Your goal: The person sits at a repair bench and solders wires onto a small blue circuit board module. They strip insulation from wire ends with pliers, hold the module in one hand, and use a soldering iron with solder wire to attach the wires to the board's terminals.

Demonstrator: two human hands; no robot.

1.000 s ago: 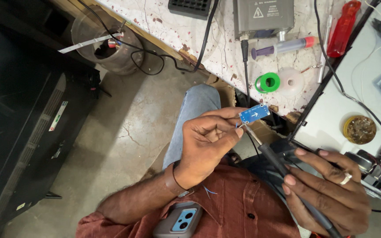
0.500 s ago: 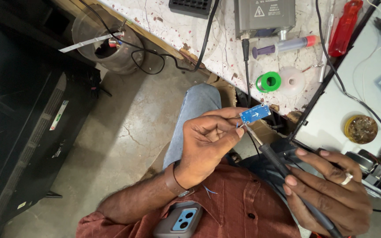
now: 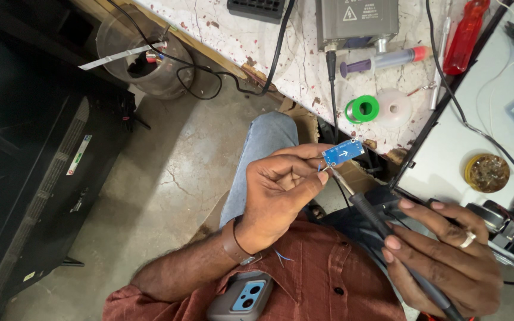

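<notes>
My left hand [image 3: 284, 193] is raised in front of my chest, forearm coming up from the lower left, wrist bent so the back of the hand faces me and the knuckles point right. Its thumb and forefinger are pinched together on the lower left edge of a small blue circuit board [image 3: 344, 152], which sticks out to the right of the fingertips, tilted slightly upward; the other fingers curl loosely into the palm. A brown band sits on that wrist. My right hand [image 3: 441, 252] comes in from the lower right, palm turned toward me, fingers wrapped around the black handle of a soldering iron [image 3: 382, 226]. I hold it much like a pen, index and middle fingers lying along the grip, a ring on one finger. The iron slants up and to the left, and its thin metal tip meets the underside of the board just beside my left fingertips. Both hands hang over my lap, above my jeans and rust-coloured shirt, with a phone [image 3: 242, 297] in the shirt pocket. Beyond the board is the speckled white desk [image 3: 304, 65], carrying a green spool [image 3: 362, 109], a syringe with a purple plunger [image 3: 382, 60] and a red screwdriver [image 3: 464, 37].
</notes>
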